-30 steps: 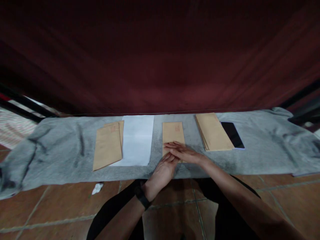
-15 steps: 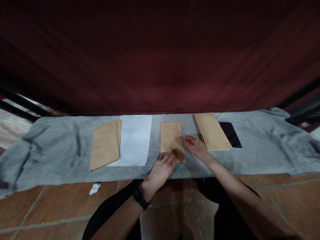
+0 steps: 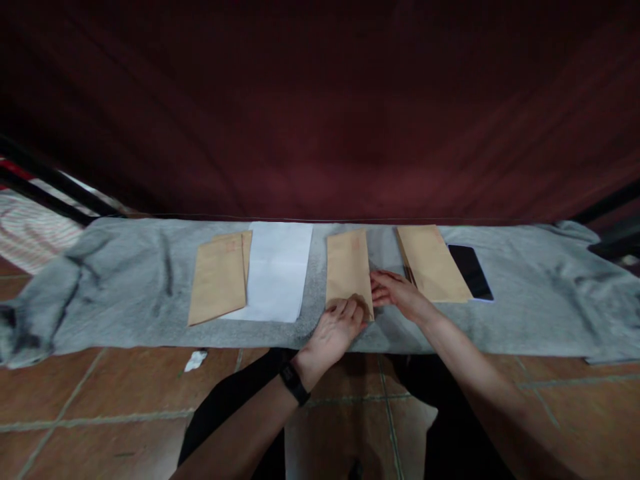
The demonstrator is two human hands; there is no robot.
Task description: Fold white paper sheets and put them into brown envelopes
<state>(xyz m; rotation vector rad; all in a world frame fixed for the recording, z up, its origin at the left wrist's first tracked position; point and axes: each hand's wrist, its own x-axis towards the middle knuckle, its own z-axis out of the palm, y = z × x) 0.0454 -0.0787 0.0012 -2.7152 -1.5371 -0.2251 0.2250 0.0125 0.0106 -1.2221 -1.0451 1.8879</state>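
A brown paper envelope [image 3: 347, 268] with a faint red print near its top stands before me, its right side seeming slightly raised. My left hand [image 3: 341, 328], a dark band on its wrist, grips the envelope's near edge with curled fingers; the thumb is partly hidden. At the right edge of that envelope is my right hand [image 3: 397, 293], its fingers stretched out and apart, fingertips at or just behind the edge. Beside my right hand lies a stack of brown envelopes [image 3: 434, 263].
Left of centre lie white paper sheets [image 3: 279, 270], partly overlapped by more brown envelopes [image 3: 219, 280]. A phone [image 3: 470, 270] rests beside the right stack. Everything lies on a grey cloth [image 3: 540, 287] before a dark red curtain [image 3: 320, 133]. A crumpled white scrap [image 3: 195, 361] is on the tiled floor.
My left fingers have curled more tightly at the envelope's near edge, and the envelope has tilted slightly. My right hand has come up against its right edge. The whole view has shifted a little.
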